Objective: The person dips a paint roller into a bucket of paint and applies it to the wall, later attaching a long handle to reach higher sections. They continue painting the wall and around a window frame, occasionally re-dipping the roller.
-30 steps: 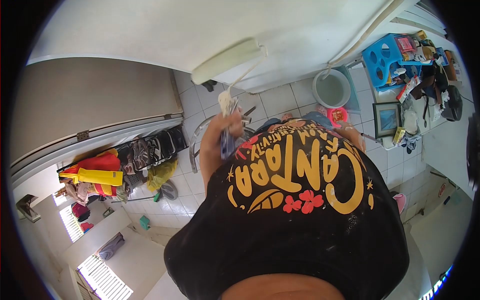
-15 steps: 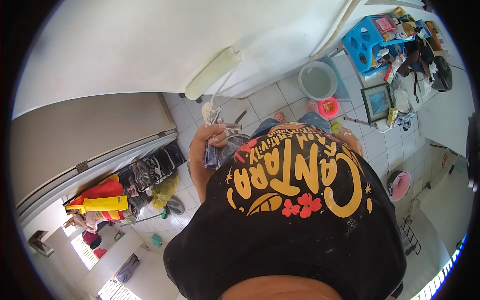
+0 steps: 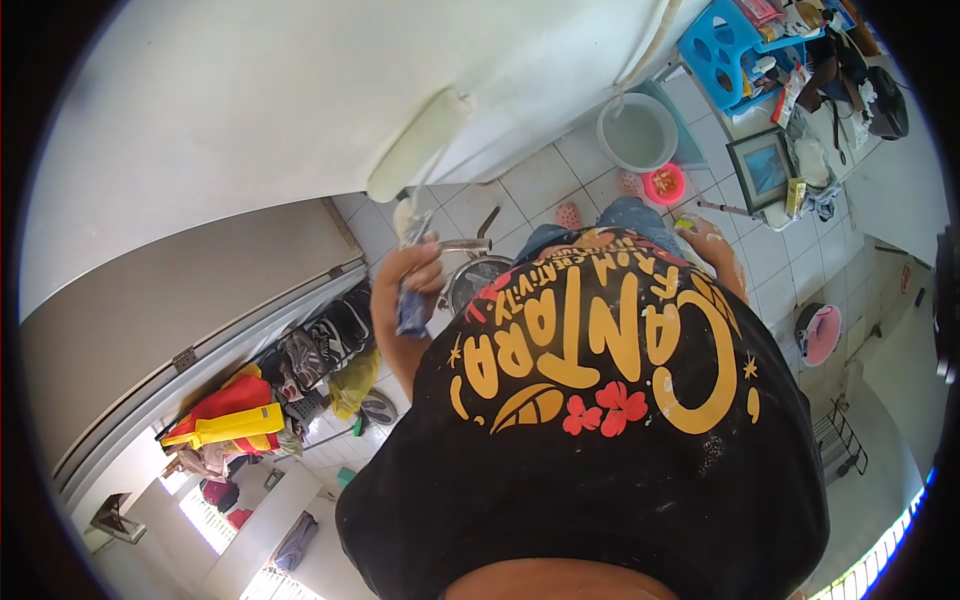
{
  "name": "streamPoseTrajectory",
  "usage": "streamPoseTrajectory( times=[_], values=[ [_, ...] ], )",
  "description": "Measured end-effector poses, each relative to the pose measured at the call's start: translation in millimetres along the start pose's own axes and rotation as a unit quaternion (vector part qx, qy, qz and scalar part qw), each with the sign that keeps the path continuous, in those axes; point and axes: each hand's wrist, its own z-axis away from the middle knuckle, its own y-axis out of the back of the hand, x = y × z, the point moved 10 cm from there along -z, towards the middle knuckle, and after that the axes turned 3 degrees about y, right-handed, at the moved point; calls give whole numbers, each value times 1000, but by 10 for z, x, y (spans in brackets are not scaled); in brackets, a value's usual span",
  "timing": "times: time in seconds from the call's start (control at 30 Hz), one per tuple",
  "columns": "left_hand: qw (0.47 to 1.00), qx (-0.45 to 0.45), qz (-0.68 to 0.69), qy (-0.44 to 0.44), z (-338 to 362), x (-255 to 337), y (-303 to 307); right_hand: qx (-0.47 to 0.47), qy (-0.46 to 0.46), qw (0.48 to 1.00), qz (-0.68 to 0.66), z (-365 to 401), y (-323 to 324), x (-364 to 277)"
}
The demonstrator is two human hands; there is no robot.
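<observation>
My left hand [image 3: 408, 272] is closed around the handle of a paint roller [image 3: 420, 145]. The roller's long pale sleeve lies along the white wall [image 3: 250, 100], and its thin wire frame runs down to the grip. Clear plastic seems to wrap the handle, whose lower end [image 3: 411, 314] is blue. Out to the right of my body is my right hand [image 3: 712, 246], with whitish smears on the hand and forearm. Its fingers are bent around a small yellow-green thing [image 3: 685, 224] whose kind I cannot make out.
A large tub [image 3: 637, 165] of cloudy liquid and a small pink bowl [image 3: 664, 184] stand on the tiled floor ahead. A round-seated metal stool [image 3: 480, 280] is beside my left hand. To the right is a cluttered table with a blue rack [image 3: 720, 50]; shoes [image 3: 330, 335] line the left.
The roller has shifted slightly left and down along the wall with my left hand. My right hand has moved a little forward with the yellow-green thing. My view has turned slightly.
</observation>
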Motion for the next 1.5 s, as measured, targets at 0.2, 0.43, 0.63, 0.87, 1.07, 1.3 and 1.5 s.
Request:
streamPoseTrajectory(
  times=[0.2, 0.43, 0.63, 0.87, 1.07, 1.3, 1.5],
  values=[
    [998, -30, 25, 47, -601, -152, 233, -131, -61, 980, 136, -40, -209, 107],
    [996, -17, 40, 81, -812, -240, 159, 71, 52, 995, -47, -21, 448, -455],
    [997, -37, 34, -56, 280, 6, -121, -3, 17, 999, 33, -206, -6, 346],
    [987, -96, 40, -125, 908, 131, -296, -75, 44, 996, 30, -467, -149, 512],
    [989, -6, 74, -130, 527, -145, -235, -48, 86, 994, 57, -709, 483, 34],
    [990, 132, 39, -6, -640, -719, -297, 56, 74, 967, -237, -659, 784, 928],
    [974, 99, -63, 195, -1054, -1297, -530, 215, -270, 779, -523, 423, -723, 3241]
  ],
)
